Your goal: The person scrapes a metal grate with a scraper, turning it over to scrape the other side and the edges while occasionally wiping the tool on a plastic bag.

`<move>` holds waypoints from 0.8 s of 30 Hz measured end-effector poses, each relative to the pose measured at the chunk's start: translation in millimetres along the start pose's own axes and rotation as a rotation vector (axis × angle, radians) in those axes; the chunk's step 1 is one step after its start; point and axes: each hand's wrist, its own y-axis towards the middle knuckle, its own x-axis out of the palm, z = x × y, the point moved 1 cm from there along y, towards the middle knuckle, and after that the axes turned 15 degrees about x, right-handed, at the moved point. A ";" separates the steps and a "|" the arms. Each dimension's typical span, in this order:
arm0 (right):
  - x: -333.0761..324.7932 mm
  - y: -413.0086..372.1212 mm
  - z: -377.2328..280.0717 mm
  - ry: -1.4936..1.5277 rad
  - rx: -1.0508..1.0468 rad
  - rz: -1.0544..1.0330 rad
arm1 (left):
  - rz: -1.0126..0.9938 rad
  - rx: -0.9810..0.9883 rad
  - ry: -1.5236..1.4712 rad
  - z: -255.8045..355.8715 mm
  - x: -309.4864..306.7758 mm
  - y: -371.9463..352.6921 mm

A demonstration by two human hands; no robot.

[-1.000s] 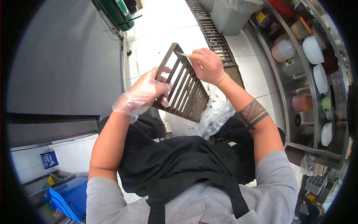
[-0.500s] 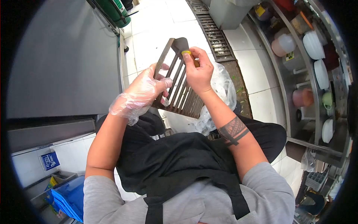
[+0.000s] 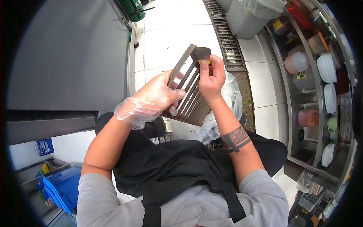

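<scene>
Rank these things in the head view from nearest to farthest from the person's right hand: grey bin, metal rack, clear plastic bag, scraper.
1. scraper: gripped in the right hand.
2. metal rack: right beside it, held by the left hand.
3. clear plastic bag: just below the wrist.
4. grey bin: on the floor, top of view.

No wording can be read anywhere in this kitchen. A blue card (image 3: pixel 44 146) against the white tiled wall at lower left carries a white print too small to make out. A white label on the green cylinder (image 3: pixel 133 8) at the top edge is blurred. On the steel shelves at right, a yellow sticker (image 3: pixel 278 25) on a dark pot and a green-and-yellow label (image 3: pixel 301 75) on a pale tub are likewise illegible.
</scene>
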 end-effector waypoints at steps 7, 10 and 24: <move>-8.8 2.5 -9.3 -0.281 -0.251 -0.046 | 0.026 0.001 0.017 -0.2 -6.9 8.6; -13.0 8.5 -10.6 -0.254 -0.067 0.048 | 0.024 -0.007 0.024 -4.1 -9.9 10.6; -40.5 3.3 -19.8 -0.233 0.094 0.078 | 0.041 -0.019 0.016 -6.6 -9.4 4.7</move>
